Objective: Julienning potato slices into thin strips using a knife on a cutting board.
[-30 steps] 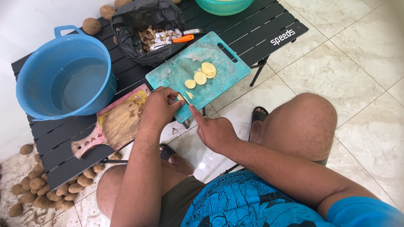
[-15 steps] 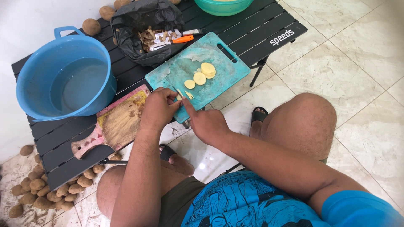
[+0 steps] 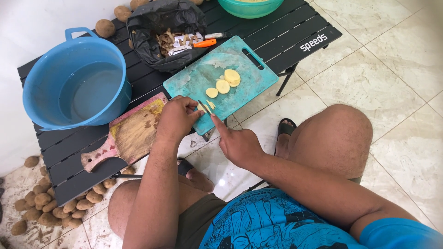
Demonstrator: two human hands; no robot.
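The work in hand is slicing a small piece of potato (image 3: pixel 206 105) at the near left corner of the teal cutting board (image 3: pixel 194 83), in the middle of the frame. The left hand (image 3: pixel 177 117) is curled closed around that piece, pinning it to the board, while the right hand (image 3: pixel 237 145) is closed on the handle of a knife (image 3: pixel 203 106), its thin blade angled up to the piece just beside the left fingertips. To do this well, the left fingertips should tuck back from the blade, the piece should lie flat, and the cut should fall fully on the board, since it sits very near the edge.

At the lower left of the frame, loose potatoes (image 3: pixel 44 203) lie heaped on the floor. Above them a blue tub (image 3: pixel 44 76) of water stands on the black slatted tabletop (image 3: pixel 57 152). Right of it a worn wooden board (image 3: pixel 131 131) lies touching the left forearm, crowding that elbow. At upper centre a black bag (image 3: pixel 159 23) holds peelings and an orange-handled peeler (image 3: pixel 205 43). Cut round slices (image 3: pixel 224 84) rest mid-board, well clear of the blade. A green bowl (image 3: pixel 249 8) sits at the top edge.
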